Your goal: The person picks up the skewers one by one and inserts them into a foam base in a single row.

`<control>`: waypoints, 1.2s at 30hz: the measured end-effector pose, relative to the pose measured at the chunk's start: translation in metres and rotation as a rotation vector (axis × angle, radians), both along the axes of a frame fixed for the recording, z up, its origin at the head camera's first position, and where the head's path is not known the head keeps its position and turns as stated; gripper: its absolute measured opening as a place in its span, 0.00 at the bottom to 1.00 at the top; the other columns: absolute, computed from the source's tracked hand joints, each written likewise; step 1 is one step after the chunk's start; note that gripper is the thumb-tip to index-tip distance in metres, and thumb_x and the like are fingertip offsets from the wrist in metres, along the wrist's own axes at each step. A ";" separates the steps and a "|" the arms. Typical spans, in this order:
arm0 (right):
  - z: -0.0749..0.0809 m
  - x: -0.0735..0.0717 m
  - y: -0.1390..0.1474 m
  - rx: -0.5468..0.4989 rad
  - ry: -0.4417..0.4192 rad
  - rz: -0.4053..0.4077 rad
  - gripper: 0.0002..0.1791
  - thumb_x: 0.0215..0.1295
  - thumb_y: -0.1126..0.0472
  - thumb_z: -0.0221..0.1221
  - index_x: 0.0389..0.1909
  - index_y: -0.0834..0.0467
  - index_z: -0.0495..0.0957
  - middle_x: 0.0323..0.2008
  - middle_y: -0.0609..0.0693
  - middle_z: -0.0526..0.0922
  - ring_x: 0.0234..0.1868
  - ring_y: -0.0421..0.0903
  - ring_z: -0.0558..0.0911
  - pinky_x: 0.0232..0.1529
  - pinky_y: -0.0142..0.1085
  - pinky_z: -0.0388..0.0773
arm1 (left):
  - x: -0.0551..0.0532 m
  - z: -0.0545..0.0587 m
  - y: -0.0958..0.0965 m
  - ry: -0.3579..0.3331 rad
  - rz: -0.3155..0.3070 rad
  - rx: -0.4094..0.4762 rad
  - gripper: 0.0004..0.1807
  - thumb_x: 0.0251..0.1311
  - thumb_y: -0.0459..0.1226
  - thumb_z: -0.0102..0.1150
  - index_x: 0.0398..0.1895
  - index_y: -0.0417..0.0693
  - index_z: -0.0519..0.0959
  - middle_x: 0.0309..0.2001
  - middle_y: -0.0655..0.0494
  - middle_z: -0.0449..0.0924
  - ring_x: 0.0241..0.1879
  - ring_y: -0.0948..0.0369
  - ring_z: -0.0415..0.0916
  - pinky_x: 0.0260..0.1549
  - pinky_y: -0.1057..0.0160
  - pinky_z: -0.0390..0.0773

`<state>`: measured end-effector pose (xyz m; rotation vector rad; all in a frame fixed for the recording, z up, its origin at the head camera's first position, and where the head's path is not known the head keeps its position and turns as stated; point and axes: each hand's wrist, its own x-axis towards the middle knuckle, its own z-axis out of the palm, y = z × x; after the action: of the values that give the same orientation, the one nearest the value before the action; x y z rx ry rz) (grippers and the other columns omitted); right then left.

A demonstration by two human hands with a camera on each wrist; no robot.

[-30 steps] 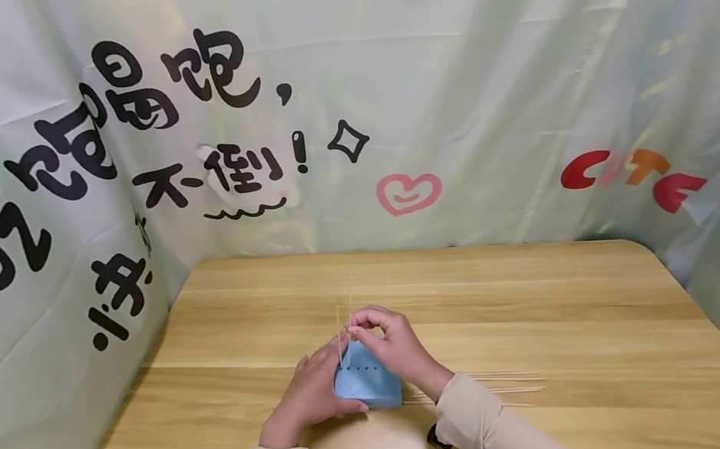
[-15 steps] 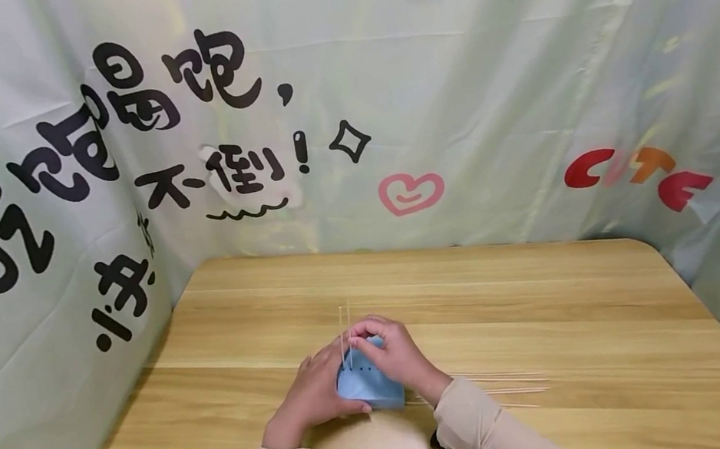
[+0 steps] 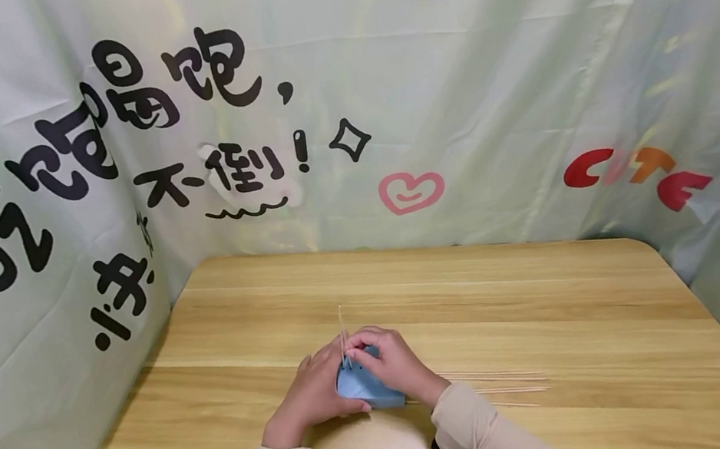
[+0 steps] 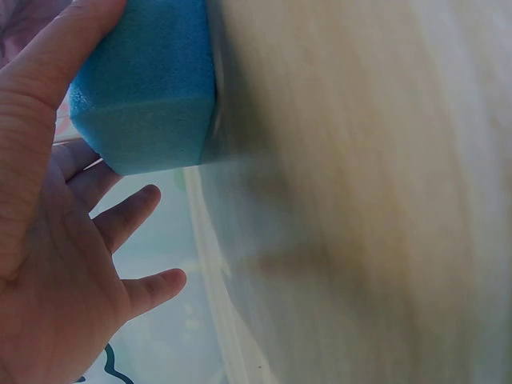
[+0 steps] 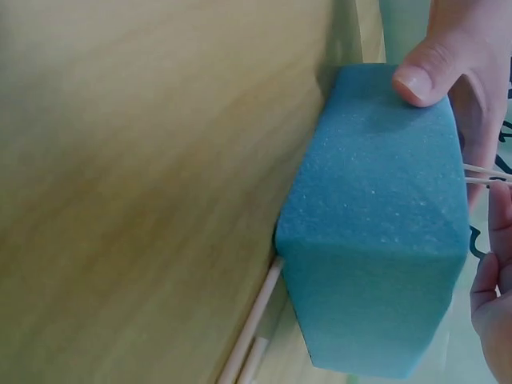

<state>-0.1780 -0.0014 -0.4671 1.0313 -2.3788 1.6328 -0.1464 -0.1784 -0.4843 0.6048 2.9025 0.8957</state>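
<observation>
Left hand (image 3: 317, 391): wide grip round the near-left side of the blue foam block (image 3: 366, 392), thumb on the near face, some fingers behind, two spread clear in the left wrist view. Right hand (image 3: 392, 357): narrow fingertip pinch on the pinched stick (image 5: 478, 182), just above the block's top. Block sat on the wooden table (image 3: 575, 309) between the hands, partly hidden by the right one. Standing stick (image 3: 342, 320) rose from the top just beside the pinched one, near the left fingers. Loose sticks (image 3: 494, 374) lay to the right of the block, past the right wrist.

Step in hand looked like seating the pinched stick in the block; its depth couldn't be told. Doing it well probably called for a low pinch, since so thin a stick would likely bow or snap if pushed from high up. Push needed to run straight down, short strokes, regripping a bit higher each time. Left grip needed to be steady but light; foam looked likely to dent or tip. Right knuckles best kept off the standing stick, right forearm off the loose ones, which could roll.
</observation>
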 end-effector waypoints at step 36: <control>0.003 0.009 0.088 -0.067 -0.110 -0.272 0.06 0.60 0.63 0.63 0.36 0.59 0.84 0.35 0.45 0.84 0.39 0.40 0.80 0.43 0.38 0.77 | 0.004 0.000 0.006 -0.027 0.043 -0.021 0.63 0.32 0.57 0.76 0.73 0.44 0.54 0.73 0.50 0.52 0.69 0.48 0.53 0.62 0.34 0.50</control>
<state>-0.1688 0.0865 -0.4643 0.5889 -2.3847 1.6921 -0.1428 -0.1727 -0.4840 0.5269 2.9080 0.8693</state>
